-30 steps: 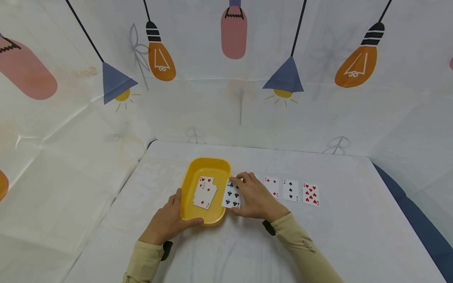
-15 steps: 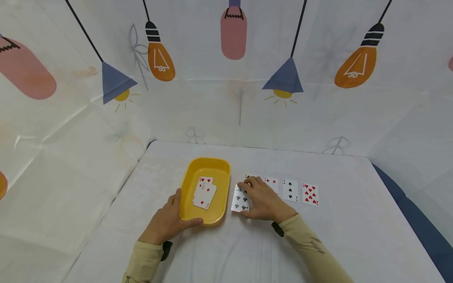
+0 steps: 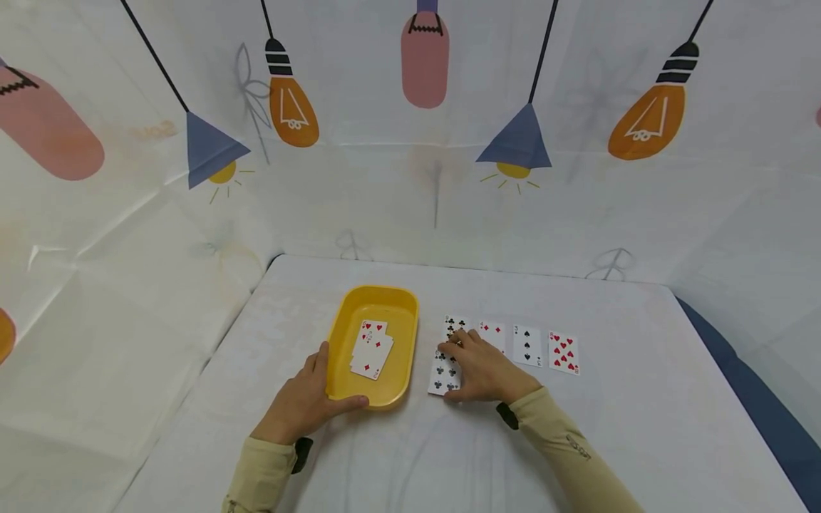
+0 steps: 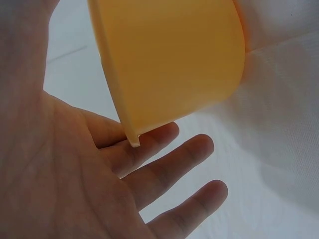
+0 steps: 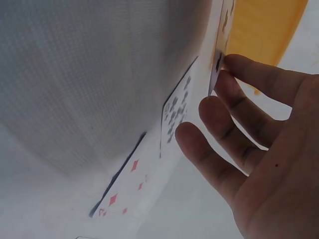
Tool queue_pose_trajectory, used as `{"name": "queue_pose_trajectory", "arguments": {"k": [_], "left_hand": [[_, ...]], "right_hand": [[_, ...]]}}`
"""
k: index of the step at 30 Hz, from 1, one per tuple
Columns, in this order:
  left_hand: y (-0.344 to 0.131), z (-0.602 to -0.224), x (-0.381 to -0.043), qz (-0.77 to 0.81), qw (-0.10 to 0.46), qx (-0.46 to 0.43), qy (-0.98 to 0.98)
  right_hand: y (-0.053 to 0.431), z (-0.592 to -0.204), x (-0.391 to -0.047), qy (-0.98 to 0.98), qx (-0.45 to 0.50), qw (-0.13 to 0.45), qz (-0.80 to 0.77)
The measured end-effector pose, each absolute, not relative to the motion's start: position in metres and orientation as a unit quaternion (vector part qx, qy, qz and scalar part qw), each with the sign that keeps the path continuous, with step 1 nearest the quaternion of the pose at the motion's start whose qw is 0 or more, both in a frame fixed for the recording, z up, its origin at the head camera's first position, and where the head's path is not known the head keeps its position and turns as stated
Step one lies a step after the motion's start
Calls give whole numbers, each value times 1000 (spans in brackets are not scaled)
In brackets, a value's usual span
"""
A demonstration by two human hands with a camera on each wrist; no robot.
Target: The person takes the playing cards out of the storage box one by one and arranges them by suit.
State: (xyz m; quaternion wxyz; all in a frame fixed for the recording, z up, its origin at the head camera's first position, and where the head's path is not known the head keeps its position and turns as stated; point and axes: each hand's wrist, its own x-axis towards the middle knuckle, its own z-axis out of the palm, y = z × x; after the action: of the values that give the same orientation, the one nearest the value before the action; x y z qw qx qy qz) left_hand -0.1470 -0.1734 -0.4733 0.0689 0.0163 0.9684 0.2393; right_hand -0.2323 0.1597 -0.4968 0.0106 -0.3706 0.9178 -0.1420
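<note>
In the head view, my right hand [image 3: 484, 367] pinches a clubs playing card [image 3: 442, 383] low over the table, right of the yellow tray [image 3: 403, 303]. The right wrist view shows this card edge-on at the fingertips. Another clubs card [image 3: 454, 323] lies just behind, partly covered by the hand. My left hand [image 3: 304, 399] rests at the tray's near left corner, thumb along the front rim. In the left wrist view its straight, spread fingers lie against the outside of the tray. A hearts card [image 3: 374, 325] and a diamonds card [image 3: 370, 360] overlap inside the tray.
A row continues rightward with a diamonds card [image 3: 492, 331], a spades card [image 3: 527, 347] and a hearts card [image 3: 564, 353]. They lie face up on the white-covered table [image 3: 616, 427]. A printed cloth wall [image 3: 385, 178] stands behind the table.
My right hand has carried the clubs card from over the tray's right rim to the right and slightly nearer, onto or just above the table. The left hand and tray stay put.
</note>
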Motion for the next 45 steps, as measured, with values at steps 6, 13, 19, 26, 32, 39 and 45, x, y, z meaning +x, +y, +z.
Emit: {"name": "queue_pose_trajectory", "arguments": {"k": [6, 13, 19, 26, 32, 39, 45], "left_hand": [[-174, -474, -147, 238, 66, 17, 969], [-174, -474, -147, 241, 67, 20, 968], [-174, -474, -147, 239, 66, 17, 968], [-174, -475, -148, 243, 67, 16, 967], [-174, -474, -147, 245, 65, 17, 967], [-174, -475, -147, 241, 61, 21, 968], [-175, -476, -147, 240, 61, 21, 969]], "right_hand": [[161, -498, -231, 918, -368, 31, -143], [161, -502, -230, 920, -364, 54, -136], [161, -506, -232, 921, -363, 53, -132], [160, -505, -230, 923, -361, 50, -127], [160, -507, -231, 922, -360, 51, -131], [160, -503, -230, 923, -356, 43, -140], [156, -493, -233, 933, -315, 36, -171]]}}
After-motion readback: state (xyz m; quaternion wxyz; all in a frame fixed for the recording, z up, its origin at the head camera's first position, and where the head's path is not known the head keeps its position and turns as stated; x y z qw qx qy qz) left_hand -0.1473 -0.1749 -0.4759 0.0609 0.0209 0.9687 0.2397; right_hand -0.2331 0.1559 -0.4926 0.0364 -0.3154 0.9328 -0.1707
